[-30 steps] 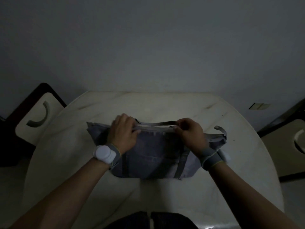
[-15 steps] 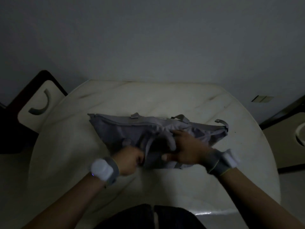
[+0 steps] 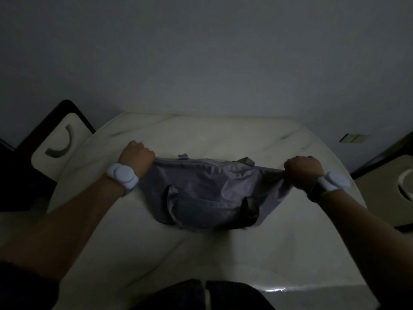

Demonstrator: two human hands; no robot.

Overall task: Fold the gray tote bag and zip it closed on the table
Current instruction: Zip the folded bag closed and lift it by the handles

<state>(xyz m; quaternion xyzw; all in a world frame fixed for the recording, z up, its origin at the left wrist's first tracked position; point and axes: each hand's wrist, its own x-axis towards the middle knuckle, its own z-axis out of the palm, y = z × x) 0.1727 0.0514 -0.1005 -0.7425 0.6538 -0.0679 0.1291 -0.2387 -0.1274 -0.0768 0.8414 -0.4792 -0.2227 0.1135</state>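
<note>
Fingers of left hand (image 3: 136,157) and right hand (image 3: 302,168) are both fisted tight on opposite ends of the gray tote bag (image 3: 210,193), stretched taut mid-table (image 3: 201,135), so I'd keep tension even and lay it flat before folding.

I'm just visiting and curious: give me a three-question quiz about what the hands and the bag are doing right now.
1. True or false: both hands grip the gray tote bag.
2. Where does the left hand hold it? A) the bag's left end B) the middle C) a strap
3. Fill in: the bag is pulled ____ between the left hand and the right hand, over the table.

Key: 1 true; 2 A; 3 taut.
</note>
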